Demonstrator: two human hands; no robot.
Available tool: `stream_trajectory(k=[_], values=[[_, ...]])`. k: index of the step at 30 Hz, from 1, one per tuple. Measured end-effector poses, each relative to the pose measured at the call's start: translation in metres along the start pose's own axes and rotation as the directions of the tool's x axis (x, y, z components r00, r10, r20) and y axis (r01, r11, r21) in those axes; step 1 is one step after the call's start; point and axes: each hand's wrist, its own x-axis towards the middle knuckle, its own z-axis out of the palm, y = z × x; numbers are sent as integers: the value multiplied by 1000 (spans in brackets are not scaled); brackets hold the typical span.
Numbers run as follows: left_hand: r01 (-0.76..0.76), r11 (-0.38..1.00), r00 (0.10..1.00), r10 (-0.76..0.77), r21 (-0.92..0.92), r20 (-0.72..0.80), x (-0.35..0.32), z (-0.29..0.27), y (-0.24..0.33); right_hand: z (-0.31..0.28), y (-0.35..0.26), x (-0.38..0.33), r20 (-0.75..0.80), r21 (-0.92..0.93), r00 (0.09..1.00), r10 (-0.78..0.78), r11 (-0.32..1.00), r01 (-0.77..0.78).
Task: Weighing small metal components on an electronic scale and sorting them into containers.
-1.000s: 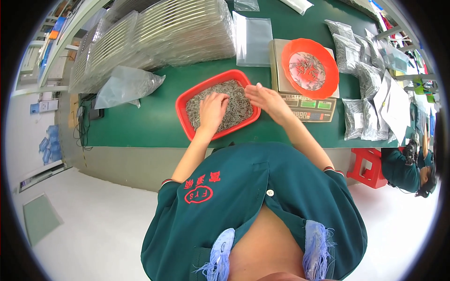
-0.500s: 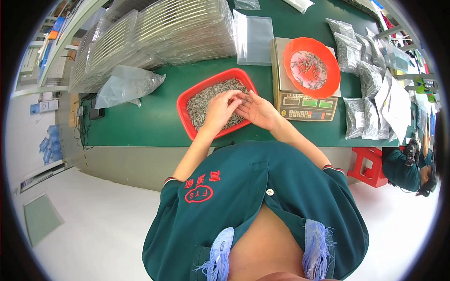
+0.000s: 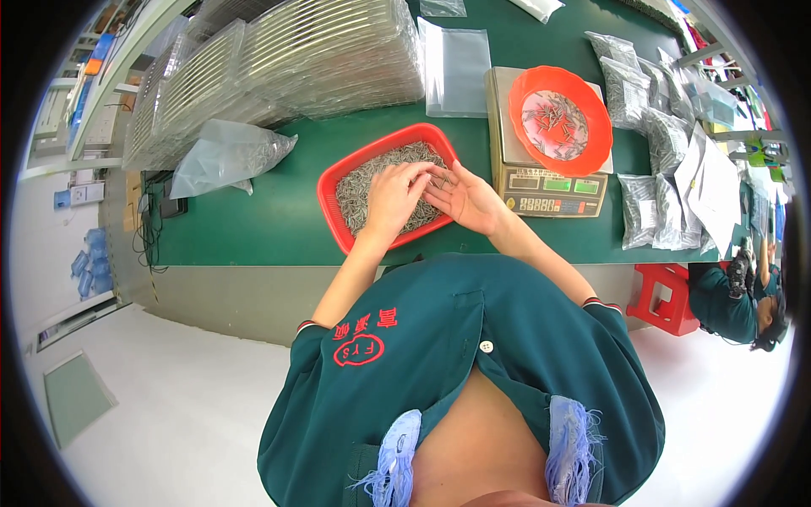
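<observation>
A red plastic basket (image 3: 331, 203) stands near the table's front edge, filled with small, thin grey metal pins (image 3: 359, 188). Over it, my left hand (image 3: 391, 198) is palm down, its thumb and fingertips pinched together by the fingers of the other hand; what they pinch is too small to make out. My right hand (image 3: 470, 201) is turned palm up above the basket's right side, fingers loosely cupped, with a few pins seeming to lie on them. To the right, an orange-red scalloped bowl (image 3: 602, 127) with loose pins rests on a digital scale (image 3: 507, 179).
Stacked clear plastic trays (image 3: 329, 59) fill the back left. In front lies a partly filled plastic bag (image 3: 224, 156). Flat clear bags (image 3: 460, 72) lie behind the basket. Filled bags (image 3: 638, 207) and white paper (image 3: 714, 194) are at right, near a red stool (image 3: 663, 300) and another person (image 3: 718, 300).
My left fingers have shifted slightly over my right fingers. Both hands stay above the basket; the bowl, scale and bags keep their places.
</observation>
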Motion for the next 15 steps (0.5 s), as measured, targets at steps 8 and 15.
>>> stream_trajectory(k=[8,15], values=[[112,906,981,-166,-407,-99,0,7,-11,6,-5,-7,17,-1,1000,-15,1000,15],[164,974,973,-185,154,138,-14,34,-67,6,-23,-23,85,68,992,-93,994,88]])
